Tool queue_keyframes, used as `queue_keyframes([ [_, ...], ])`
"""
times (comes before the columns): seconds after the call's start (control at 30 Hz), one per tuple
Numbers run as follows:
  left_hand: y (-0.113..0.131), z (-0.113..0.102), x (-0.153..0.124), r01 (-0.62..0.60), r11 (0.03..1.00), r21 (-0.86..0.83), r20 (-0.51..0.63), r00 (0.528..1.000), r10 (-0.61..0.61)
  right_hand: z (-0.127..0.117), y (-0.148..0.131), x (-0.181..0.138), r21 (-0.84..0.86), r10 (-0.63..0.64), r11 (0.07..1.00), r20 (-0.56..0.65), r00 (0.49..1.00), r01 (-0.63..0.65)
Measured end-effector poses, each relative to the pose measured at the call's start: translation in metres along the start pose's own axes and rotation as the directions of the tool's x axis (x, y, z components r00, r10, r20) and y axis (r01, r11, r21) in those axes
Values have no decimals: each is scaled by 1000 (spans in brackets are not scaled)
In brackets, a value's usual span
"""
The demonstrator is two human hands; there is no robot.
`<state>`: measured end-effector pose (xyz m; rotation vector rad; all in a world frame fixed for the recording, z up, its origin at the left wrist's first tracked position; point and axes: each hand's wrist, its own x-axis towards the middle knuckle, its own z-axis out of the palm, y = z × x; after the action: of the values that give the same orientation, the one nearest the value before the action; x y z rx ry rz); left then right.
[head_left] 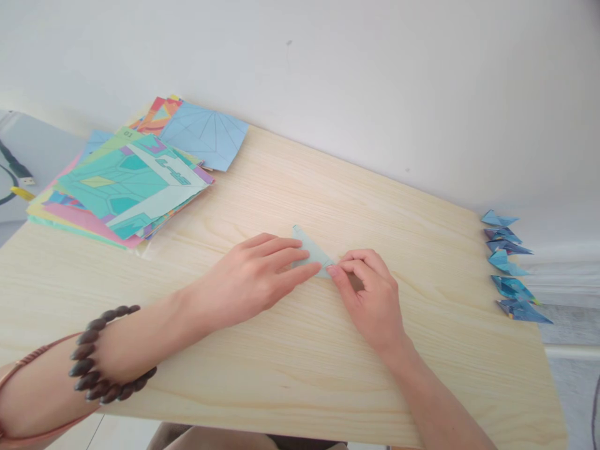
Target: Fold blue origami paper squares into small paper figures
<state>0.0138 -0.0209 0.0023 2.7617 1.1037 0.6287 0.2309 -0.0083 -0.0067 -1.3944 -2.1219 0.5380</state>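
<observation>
Taking the small folded paper (312, 247) as the centre of the clock, it lies on the pale wood-grain table (290, 375), a light-blue triangle with one point towards 11 o'clock. The left hand (262, 272) comes in from 8 o'clock, palm down and loosely spread, its fingertips resting on the paper without gripping it. The right hand (368, 290), its forearm reaching in from between 4 and 5 o'clock, pinches the corner at 4 o'clock between thumb and fingers. A dark beaded bracelet (84, 367) circles the left forearm. Between 9 and 10 o'clock sits a loose pile of patterned sheets (135, 187), the top one mostly green; a blue creased sheet (204, 134) lies between 10 and 11. At 3 o'clock, small folded blue pieces (506, 262) line the table's far right edge, well apart from both hands.
</observation>
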Motion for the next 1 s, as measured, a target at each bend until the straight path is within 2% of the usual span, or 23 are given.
queue_keyframes([
  [0.1, 0, -1, 0, 17, 1000, 7, 25, 1000, -17, -4, 2, 0, 38, 2, 999, 50, 999, -4],
  [0.27, -1, 1, 0, 36, 999, -2, -17, 999, -36, -15, 7, 1, 93, -90, 993, 205, 975, 72],
  [0.4, -7, 1, 0, 70, 994, -89, -14, 997, -71, -13, 6, 0, 71, -46, 997, 194, 980, 33],
  [0.53, -11, -3, 0, 55, 985, -161, 23, 998, -52, -5, -1, 1, -22, 30, 999, 145, 989, -27],
  [0.63, -9, -3, 1, 71, 986, -154, 8, 997, -71, 1, -6, 2, -72, 69, 995, 83, 994, -63],
  [0.77, -6, 0, -1, 82, 987, -136, -2, 997, -83, 3, -7, 4, -45, 72, 997, 37, 997, -70],
  [0.83, -7, 1, -2, 90, 985, -146, 16, 996, -88, -1, -5, 3, -3, 55, 998, 63, 996, -55],
  [1.0, -7, 0, -1, 93, 983, -156, 48, 995, -87, -13, 0, 1, 98, -33, 995, 220, 975, 12],
])
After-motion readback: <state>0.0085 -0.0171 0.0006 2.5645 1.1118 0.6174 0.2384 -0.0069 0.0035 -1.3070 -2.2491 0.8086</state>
